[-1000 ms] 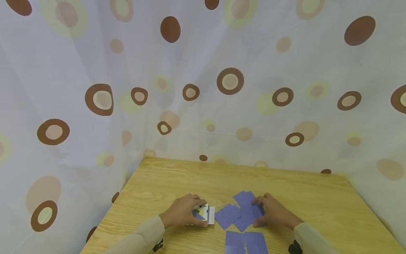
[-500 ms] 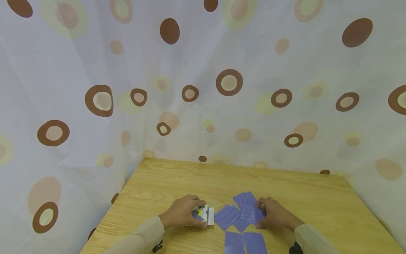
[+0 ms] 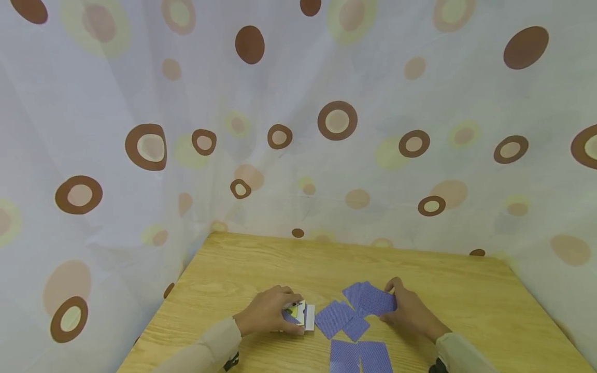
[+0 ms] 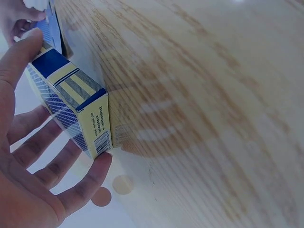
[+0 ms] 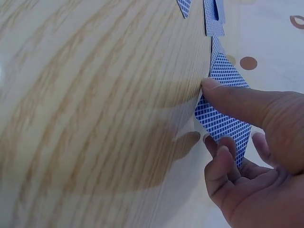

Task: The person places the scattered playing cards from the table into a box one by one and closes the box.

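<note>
Now farther forward: blue card (image 3: 379,301) in grasp of right fingers (image 5: 221,168), card box (image 4: 78,97) in left fingers (image 4: 88,186).

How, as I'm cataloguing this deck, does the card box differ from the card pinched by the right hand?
Shape: the card box is a thick carton with several faces showing, whereas the card is thin and flat.
Look: the box bears stripes and small lettering; the card shows a blue-and-white patterned back.
Hold: the left hand grips the box, while the right hand pinches the card.
Both carry blue printing.
</note>
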Available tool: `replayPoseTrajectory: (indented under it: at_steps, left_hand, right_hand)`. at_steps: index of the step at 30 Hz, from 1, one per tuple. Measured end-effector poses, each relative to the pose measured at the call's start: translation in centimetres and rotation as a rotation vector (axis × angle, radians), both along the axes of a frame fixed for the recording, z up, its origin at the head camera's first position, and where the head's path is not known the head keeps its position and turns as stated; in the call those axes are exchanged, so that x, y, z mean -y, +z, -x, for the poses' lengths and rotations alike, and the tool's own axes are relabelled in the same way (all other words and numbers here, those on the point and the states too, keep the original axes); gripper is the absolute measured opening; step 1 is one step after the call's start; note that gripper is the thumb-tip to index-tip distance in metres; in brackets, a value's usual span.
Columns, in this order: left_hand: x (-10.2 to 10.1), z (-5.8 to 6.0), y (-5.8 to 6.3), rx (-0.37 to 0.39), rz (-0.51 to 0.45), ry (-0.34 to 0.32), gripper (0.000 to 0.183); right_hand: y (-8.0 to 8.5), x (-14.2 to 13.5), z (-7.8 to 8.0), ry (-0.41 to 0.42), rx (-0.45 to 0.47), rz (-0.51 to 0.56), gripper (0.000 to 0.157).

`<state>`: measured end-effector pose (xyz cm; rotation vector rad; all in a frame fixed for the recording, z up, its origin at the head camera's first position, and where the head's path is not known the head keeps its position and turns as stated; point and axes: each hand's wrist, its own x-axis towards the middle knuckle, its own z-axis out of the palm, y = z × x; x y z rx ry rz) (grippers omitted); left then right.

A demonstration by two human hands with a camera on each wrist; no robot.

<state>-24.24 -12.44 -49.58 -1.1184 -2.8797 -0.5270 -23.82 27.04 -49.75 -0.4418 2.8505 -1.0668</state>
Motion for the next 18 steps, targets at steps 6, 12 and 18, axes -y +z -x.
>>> replayPoseTrajectory:
  at_steps: [6, 12, 18]
  left_hand:
    - [-0.06, -0.08, 0.24, 0.003, 0.006, 0.001, 0.079]
    - [-0.09, -0.13, 0.24, -0.001, 0.011, 0.004, 0.079]
    - [-0.08, -0.09, 0.22, 0.004, 0.0, 0.008, 0.079]
  right_hand:
    - [-0.09, 0.0, -0.05, -0.002, -0.036, -0.101, 0.06]
    - [0.06, -0.31, -0.03, 0.018, -0.009, -0.12, 0.057]
    - [0.5, -0.61, 0.14, -0.009, 0.011, -0.136, 0.067]
